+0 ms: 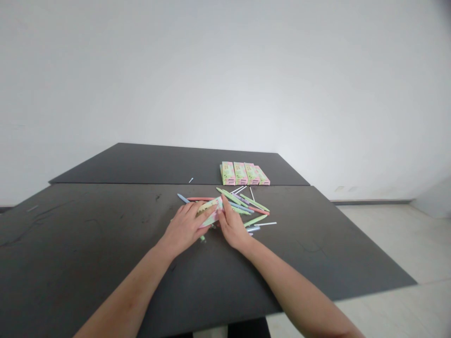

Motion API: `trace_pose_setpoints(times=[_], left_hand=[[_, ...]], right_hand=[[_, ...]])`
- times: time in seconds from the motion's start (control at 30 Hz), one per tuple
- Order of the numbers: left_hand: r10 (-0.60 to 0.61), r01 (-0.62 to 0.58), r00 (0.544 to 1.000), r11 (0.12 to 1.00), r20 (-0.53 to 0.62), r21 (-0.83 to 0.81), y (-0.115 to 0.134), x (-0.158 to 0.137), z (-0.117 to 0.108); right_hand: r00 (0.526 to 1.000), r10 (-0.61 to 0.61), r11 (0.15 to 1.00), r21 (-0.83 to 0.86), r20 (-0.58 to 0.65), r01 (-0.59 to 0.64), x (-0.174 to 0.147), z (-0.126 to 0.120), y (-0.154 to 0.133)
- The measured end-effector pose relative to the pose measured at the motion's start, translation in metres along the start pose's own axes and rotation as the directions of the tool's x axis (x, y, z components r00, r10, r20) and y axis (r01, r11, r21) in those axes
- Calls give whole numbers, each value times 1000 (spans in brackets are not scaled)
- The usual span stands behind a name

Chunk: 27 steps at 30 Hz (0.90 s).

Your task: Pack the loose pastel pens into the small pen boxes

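- above the near half of the dark table, in the middle of the scattered pens, both hands of the person meet at one small printed carton.
- the left hand grips the carton from its left side, fingers laid across the patterned face; the thumb is hard to make out.
- the right hand is closed on the carton's right end, with the index finger up along the edge and the thumb lower down, pressed close to it.
- the carton is tilted, its right end higher than its left, and shows pale yellow, green and pink print; whether anything is inside cannot be told.
- to the left of the carton, a blue pen and a red pen stick out from behind the left hand.
- to the right, green pens lie crossed with others in red, blue and purple, some partly hidden by the right hand.
- among them are thin white sticks; one more small stick lies well apart, near the table's seam.
- beyond the pens, a row of similar boxes marked "5" stands side by side, the rightmost sitting lower.
- behind everything rises a plain pale wall.
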<state>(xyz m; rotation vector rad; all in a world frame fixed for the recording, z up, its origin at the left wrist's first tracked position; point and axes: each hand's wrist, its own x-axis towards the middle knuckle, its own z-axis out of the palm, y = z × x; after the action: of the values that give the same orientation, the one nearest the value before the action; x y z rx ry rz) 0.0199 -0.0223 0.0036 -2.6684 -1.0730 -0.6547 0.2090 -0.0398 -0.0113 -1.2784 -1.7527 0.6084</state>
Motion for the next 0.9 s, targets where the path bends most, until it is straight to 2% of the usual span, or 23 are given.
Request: trace_pose_setpoints(times=[0.13, 0.47, 0.9], left_hand=[[-11, 11, 1000, 1000, -6, 14, -3, -1, 2], [-16, 16, 1000, 1000, -10, 27, 2, -1, 3], [-40, 39, 998, 999, -42, -19, -7, -2, 0]], right_hand=[[999, -48, 998, -42, -18, 47, 0, -1, -2], [997, -70, 994, -81, -8, 70, 0, 3, -1], [994, -109, 989, -99, -17, 107, -1, -3, -5]])
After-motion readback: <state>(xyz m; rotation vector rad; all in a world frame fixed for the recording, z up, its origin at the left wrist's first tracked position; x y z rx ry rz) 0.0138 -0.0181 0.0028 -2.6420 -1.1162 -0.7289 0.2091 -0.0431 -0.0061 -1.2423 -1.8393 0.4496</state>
